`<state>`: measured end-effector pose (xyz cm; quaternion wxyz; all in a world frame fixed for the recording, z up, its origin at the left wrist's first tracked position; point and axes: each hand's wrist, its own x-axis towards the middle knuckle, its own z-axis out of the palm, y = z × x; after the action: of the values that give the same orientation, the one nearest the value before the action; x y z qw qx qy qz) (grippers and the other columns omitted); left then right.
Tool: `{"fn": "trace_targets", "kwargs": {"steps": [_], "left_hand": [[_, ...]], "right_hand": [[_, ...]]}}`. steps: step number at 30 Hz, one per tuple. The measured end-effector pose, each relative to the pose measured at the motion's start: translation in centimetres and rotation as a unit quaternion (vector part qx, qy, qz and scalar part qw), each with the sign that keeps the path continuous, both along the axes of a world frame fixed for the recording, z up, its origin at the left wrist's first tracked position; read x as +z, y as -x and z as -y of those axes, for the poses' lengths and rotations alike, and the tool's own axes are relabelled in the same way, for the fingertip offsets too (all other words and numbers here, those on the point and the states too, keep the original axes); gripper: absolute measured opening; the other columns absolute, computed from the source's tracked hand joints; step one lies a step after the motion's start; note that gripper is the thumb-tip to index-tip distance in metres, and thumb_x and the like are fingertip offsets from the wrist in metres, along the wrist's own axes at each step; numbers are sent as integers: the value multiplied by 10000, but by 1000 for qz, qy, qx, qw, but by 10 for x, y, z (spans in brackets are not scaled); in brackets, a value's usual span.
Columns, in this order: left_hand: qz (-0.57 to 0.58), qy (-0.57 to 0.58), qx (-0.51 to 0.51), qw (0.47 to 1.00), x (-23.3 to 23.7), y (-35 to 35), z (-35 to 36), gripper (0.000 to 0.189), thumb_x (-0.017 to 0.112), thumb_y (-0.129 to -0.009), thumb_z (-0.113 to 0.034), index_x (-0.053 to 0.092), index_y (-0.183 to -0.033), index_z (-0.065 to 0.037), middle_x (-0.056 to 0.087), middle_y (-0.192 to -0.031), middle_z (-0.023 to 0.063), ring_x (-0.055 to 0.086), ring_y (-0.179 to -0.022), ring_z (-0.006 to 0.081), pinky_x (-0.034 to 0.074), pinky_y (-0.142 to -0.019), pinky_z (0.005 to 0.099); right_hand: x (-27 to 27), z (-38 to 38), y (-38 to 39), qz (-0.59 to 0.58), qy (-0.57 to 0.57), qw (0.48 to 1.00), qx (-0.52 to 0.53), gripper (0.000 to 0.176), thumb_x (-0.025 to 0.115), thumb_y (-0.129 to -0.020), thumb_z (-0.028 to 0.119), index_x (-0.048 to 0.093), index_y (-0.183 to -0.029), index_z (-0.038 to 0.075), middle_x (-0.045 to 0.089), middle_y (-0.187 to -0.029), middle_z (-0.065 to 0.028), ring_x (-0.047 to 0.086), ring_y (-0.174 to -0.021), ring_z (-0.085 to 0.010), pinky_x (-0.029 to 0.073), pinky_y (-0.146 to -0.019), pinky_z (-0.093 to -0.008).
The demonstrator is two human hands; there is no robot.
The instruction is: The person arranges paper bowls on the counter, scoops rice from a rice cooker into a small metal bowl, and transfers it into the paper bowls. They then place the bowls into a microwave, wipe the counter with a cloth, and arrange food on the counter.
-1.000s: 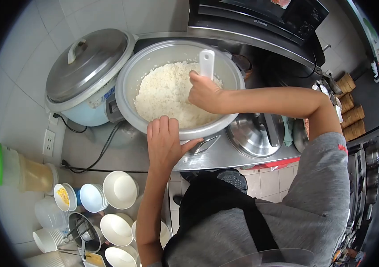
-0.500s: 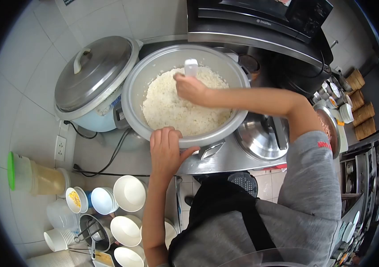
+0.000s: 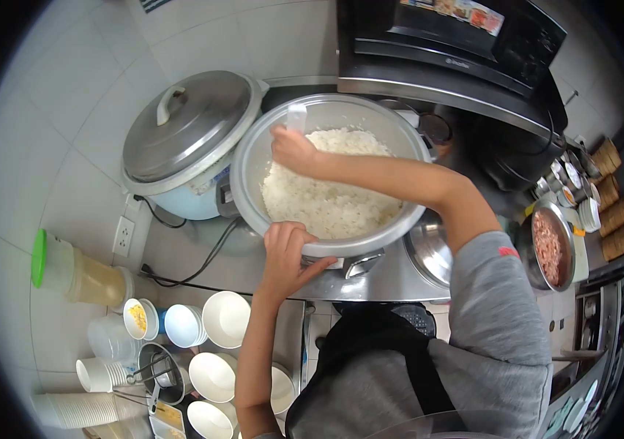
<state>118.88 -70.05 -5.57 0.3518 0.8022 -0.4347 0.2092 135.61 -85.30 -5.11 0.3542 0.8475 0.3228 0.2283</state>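
Note:
A wide grey pot [image 3: 249, 157] of cooked white rice [image 3: 326, 201] stands on the steel counter. My right hand [image 3: 293, 150] is closed around a white paddle [image 3: 296, 117], whose upper end sticks up above my fist. It is over the rice, by the pot's far left inner wall. The paddle's lower part is hidden behind my hand. My left hand [image 3: 286, 256] grips the pot's near rim, fingers over the edge and thumb along the outside. A metal handle [image 3: 363, 265] shows beside that thumb.
A lidded rice cooker [image 3: 187, 139] stands left of the pot, its cord on the counter. White bowls [image 3: 226, 319] and stacked cups [image 3: 103, 374] fill the lower left. A metal lid [image 3: 429, 252] and a bowl of pinkish meat [image 3: 550, 245] are at right. A black oven [image 3: 458, 44] sits behind.
My right hand has moved with the paddle toward the pot's left wall, slightly smeared by motion. My left hand stays on the rim. The whole view has shifted.

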Motion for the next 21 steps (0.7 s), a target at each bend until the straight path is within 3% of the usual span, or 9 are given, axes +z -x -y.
{"fn": "trace_targets", "kwargs": {"steps": [5, 7, 8, 9, 10, 13, 15, 19, 21], "left_hand": [[-18, -7, 0, 1000, -3, -4, -4, 446, 765, -637, -389, 532, -861, -82, 500, -895, 86, 450, -860, 273, 328, -772, 382], [-17, -11, -17, 1000, -7, -7, -2, 450, 745, -650, -424, 534, -853, -82, 502, -901, 90, 453, -867, 275, 333, -770, 387], [-15, -16, -9, 1000, -7, -9, -4, 454, 735, -657, -441, 535, -849, -81, 503, -904, 92, 455, -871, 276, 336, -769, 389], [4, 5, -21, 1000, -8, -11, -3, 459, 718, -667, -464, 537, -844, -81, 500, -901, 93, 455, -869, 275, 339, -767, 389], [22, 18, -23, 999, -9, -14, -2, 466, 702, -677, -486, 539, -838, -80, 497, -899, 95, 456, -868, 275, 343, -765, 390], [18, 31, -35, 999, -4, -17, -9, 483, 690, -678, -504, 504, -819, -81, 468, -864, 83, 446, -854, 268, 347, -758, 377], [33, 50, -43, 997, -10, -21, -10, 491, 690, -672, -507, 496, -824, -82, 457, -865, 74, 438, -857, 267, 346, -754, 369], [28, 60, -34, 997, -11, -19, -15, 462, 707, -667, -465, 497, -839, -92, 458, -890, 66, 442, -889, 276, 355, -796, 376], [45, 80, -26, 995, -12, -14, -15, 435, 718, -665, -418, 511, -870, -95, 470, -927, 66, 453, -934, 275, 363, -833, 396]], "right_hand": [[0, 2, 76, -26, -95, 982, 159, 142, 552, -698, 217, 634, -690, 100, 597, -769, -20, 489, -927, -187, 314, -851, -313], [11, 9, 95, -11, -58, 973, 223, 141, 569, -687, 197, 661, -730, 100, 622, -752, -6, 513, -915, -201, 378, -821, -307], [4, 18, 83, -71, -134, 964, 217, 133, 574, -649, 185, 611, -665, 58, 598, -748, -96, 558, -826, -246, 453, -702, -380], [11, 26, 68, -108, -89, 982, 129, 113, 584, -637, 152, 606, -662, 44, 594, -703, -120, 581, -747, -271, 469, -615, -411], [1, 38, 41, -54, -137, 983, 105, 100, 587, -638, 146, 594, -646, 47, 583, -660, -114, 575, -707, -271, 460, -605, -415], [18, 39, 8, 3, -157, 987, 38, 119, 544, -709, 139, 620, -762, 65, 618, -766, -109, 548, -882, -221, 407, -770, -359], [-12, 44, 7, 68, -108, 981, 146, 130, 521, -735, 126, 587, -804, 38, 605, -788, -93, 517, -937, -208, 366, -844, -345], [-3, 44, 75, -55, -74, 981, 169, 136, 509, -751, 114, 577, -834, 30, 592, -853, -95, 503, -998, -239, 356, -895, -368], [17, 60, 51, -56, -70, 982, 164, 173, 504, -752, 99, 595, -881, 28, 589, -856, -103, 499, -1017, -252, 338, -928, -405]]}}
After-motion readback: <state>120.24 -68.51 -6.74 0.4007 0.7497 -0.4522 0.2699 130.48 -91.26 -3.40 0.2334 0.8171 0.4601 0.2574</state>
